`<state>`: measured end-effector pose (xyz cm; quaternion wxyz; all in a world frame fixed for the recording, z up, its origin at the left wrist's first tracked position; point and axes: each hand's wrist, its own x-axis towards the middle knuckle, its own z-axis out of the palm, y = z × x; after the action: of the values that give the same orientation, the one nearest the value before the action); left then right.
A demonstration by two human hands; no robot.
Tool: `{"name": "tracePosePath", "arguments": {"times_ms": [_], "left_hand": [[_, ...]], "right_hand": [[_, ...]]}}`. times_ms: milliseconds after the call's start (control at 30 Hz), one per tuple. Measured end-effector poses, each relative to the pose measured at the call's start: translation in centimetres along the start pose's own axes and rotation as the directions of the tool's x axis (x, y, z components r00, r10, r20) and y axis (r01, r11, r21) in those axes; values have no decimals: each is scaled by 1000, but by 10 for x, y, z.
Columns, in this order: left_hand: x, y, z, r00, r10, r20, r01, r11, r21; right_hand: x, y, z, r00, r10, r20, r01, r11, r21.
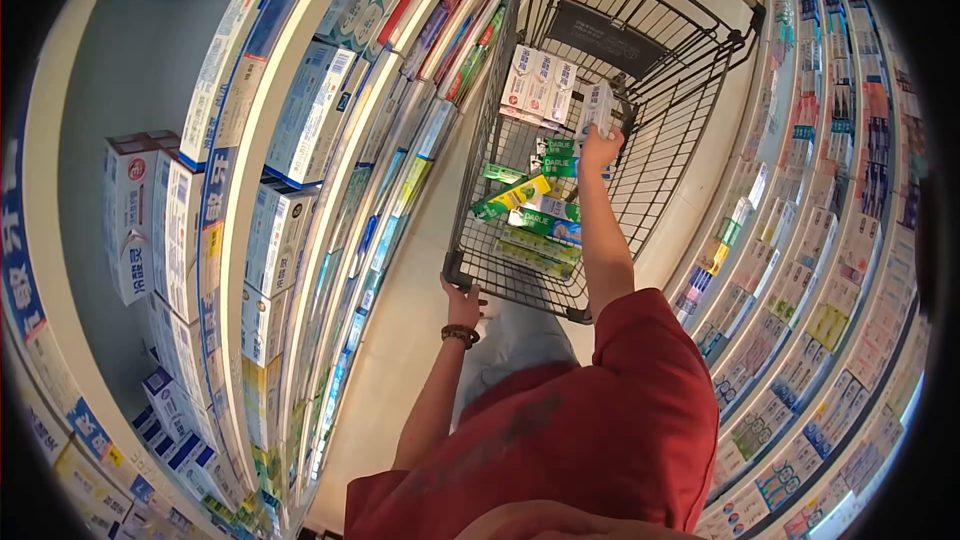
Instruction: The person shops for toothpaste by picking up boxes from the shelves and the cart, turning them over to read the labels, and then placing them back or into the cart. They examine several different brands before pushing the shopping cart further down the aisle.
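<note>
My right hand (pixel 601 148) reaches into the shopping cart (pixel 690 125) and grips a white toothpaste box (pixel 596 105), held upright near the cart's far part. Beside it, to the left, stands a row of white toothpaste boxes (pixel 538 80) with blue lettering. Nearer to me lie several green Darlie toothpaste boxes (pixel 560 166) and a yellow-and-green box (pixel 517 196), loosely piled at angles. My left hand (pixel 461 300), with a beaded bracelet on the wrist, hangs just below the cart's near left corner. Its fingers are apart and hold nothing I can see.
On the left, a tall shelf (pixel 240 230) carries many toothpaste boxes, with larger white-and-blue cartons (pixel 135 220) on one level. Another stocked shelf (pixel 790 310) curves along the right. The pale floor (pixel 400 340) runs between the left shelf and the cart.
</note>
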<state>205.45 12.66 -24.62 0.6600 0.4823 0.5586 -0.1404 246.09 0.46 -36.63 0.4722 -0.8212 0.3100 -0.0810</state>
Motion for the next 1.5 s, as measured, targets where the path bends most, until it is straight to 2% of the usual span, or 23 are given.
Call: {"name": "tracePosePath", "arguments": {"times_ms": [100,133,167,200,233,333,400,467,500,567,667,700,767,800,900,933,1033,1200,1333,1433,1467,1500], "left_hand": [[-9,-17,-26,999,23,22,-25,995,92],[-26,-15,-36,996,87,-10,-85,988,126],[-43,-18,-47,980,194,-32,-190,975,116],[-59,-24,-61,957,285,-42,-283,957,64],[-83,-26,-77,927,371,-51,-372,928,-9],[-180,-26,-133,769,627,-130,-639,760,-117],[-256,-37,-171,626,744,-233,-780,599,-181],[-324,-60,-202,505,793,-340,-862,444,-244],[-352,-76,-214,473,785,-400,-878,385,-283],[-407,-102,-235,465,770,-437,-883,436,-170],[-436,-151,-257,534,652,-539,-845,424,-324],[-445,-165,-259,542,583,-605,-840,393,-374],[-459,-179,-268,542,442,-715,-840,307,-447],[-462,-196,-279,549,335,-766,-836,230,-498],[-467,-218,-296,589,239,-772,-807,215,-550],[-468,-219,-300,565,233,-791,-825,174,-538],[-458,-221,-319,527,131,-840,-849,128,-513],[-447,-208,-360,556,58,-829,-824,171,-540],[-437,-187,-398,434,28,-900,-863,298,-407],[-429,-171,-424,270,57,-961,-910,341,-235],[-432,-160,-430,169,104,-980,-933,337,-125],[-435,-150,-437,109,134,-985,-936,347,-56]], "right_hand": [[-63,-26,-82,965,-145,219,111,981,159],[-90,-40,-116,917,-77,392,-33,963,267],[-118,-62,-153,824,-35,565,-191,922,336],[-150,-80,-192,687,-14,727,-358,863,355],[-181,-95,-228,537,-34,843,-431,848,309],[-273,-121,-308,201,-207,958,-343,901,266],[-329,-134,-348,-1,-287,958,-264,924,277],[-390,-156,-384,-178,-316,932,-257,929,266],[-412,-157,-392,-244,-352,904,-131,935,329],[-452,-160,-408,-370,-310,876,-35,947,321],[-515,-161,-431,-343,-348,873,25,925,379],[-537,-160,-440,-325,-357,876,17,924,382],[-583,-159,-453,-261,-368,892,-101,930,354],[-606,-150,-452,-297,-379,877,-72,924,375],[-631,-142,-456,-354,-164,921,-87,986,142],[-638,-141,-455,-396,-172,902,-154,981,120],[-662,-134,-446,-394,-207,895,-182,973,145],[-700,-123,-416,-363,-195,911,-291,953,88],[-723,-133,-392,-336,-191,922,-161,977,143],[-737,-150,-375,-389,-415,822,32,886,462],[-749,-160,-371,-411,-532,740,23,806,592],[-757,-169,-364,-426,-562,709,38,772,635]]}}
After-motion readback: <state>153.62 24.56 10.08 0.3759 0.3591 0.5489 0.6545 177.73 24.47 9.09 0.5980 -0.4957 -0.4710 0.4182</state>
